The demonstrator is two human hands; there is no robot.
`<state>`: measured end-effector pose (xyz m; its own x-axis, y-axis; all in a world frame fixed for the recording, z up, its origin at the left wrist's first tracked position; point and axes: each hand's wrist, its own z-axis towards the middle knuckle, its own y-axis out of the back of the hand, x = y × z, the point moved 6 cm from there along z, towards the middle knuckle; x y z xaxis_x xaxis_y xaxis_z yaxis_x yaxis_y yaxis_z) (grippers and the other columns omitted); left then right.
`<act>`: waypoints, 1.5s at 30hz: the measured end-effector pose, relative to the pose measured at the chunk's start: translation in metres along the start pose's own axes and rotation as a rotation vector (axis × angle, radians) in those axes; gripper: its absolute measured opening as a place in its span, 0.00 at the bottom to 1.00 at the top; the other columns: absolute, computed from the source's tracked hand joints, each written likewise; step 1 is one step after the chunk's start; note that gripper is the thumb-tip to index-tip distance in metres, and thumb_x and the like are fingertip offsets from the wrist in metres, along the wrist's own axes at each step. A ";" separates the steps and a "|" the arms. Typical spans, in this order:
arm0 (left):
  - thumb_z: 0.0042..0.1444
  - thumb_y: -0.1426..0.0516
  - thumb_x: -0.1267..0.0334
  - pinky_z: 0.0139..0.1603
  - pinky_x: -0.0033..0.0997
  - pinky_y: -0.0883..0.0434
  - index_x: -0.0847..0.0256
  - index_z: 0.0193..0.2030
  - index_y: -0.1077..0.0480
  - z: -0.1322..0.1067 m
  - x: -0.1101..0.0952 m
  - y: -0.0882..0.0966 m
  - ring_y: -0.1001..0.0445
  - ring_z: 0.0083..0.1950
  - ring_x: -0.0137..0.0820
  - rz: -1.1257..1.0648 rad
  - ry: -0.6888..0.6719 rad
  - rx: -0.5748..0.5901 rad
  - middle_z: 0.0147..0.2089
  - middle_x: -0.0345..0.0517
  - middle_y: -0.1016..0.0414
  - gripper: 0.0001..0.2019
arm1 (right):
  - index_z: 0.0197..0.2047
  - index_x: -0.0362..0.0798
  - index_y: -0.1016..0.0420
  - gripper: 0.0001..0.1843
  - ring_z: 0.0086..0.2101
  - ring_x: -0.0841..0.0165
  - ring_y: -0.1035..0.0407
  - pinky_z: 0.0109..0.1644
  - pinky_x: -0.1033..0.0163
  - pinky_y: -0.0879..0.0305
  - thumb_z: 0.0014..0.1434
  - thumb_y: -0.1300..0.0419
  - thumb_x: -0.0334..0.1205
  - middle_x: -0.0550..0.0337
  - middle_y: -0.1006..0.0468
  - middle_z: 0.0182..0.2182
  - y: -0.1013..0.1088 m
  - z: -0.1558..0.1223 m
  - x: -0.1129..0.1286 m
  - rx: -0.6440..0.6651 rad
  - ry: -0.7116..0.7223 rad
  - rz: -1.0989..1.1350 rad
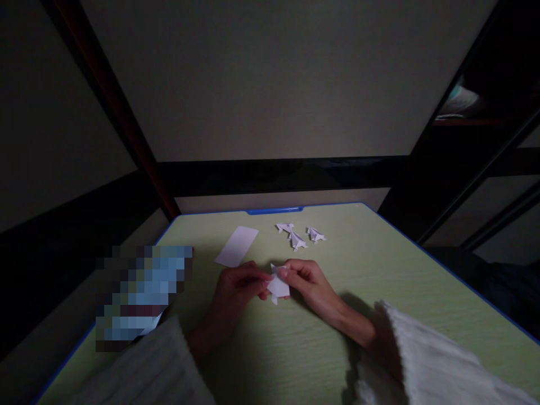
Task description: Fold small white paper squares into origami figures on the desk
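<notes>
A small piece of folded white paper (279, 286) is held between my two hands, just above the table. My left hand (240, 287) pinches its left edge with thumb and fingertips. On the other side, my right hand (310, 282) grips it, with the thumb pressed on the upper right part and the fingers mostly behind. Pointed flaps stick out at the paper's top and bottom. Beyond my hands lie three folded paper figures (297, 241), two of them touching. A flat white paper sheet (237, 246) rests behind my left hand.
The pale wood-patterned table (379, 270) has a blue edge and a blue handle-like strip (275, 211) at its far side. At the left lies a pixelated blue item (145, 295). Light panelled doors (274, 84) stand behind the table.
</notes>
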<state>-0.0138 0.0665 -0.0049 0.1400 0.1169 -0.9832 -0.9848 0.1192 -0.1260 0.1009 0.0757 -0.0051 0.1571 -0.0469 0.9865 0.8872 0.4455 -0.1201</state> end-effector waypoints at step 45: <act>0.40 0.42 0.59 0.16 0.21 0.39 0.67 0.15 0.31 -0.001 0.018 -0.005 0.37 0.14 0.21 0.077 0.298 0.057 0.13 0.39 0.32 0.12 | 0.23 0.44 0.38 0.10 0.19 0.77 0.44 0.22 0.70 0.50 0.44 0.41 0.39 0.67 0.37 0.17 -0.001 -0.002 -0.001 0.018 0.009 -0.110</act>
<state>-0.0064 0.0670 -0.0225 0.0210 -0.1657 -0.9860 -0.9828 0.1777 -0.0508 0.1009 0.0739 -0.0065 0.0626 -0.1042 0.9926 0.8915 0.4529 -0.0087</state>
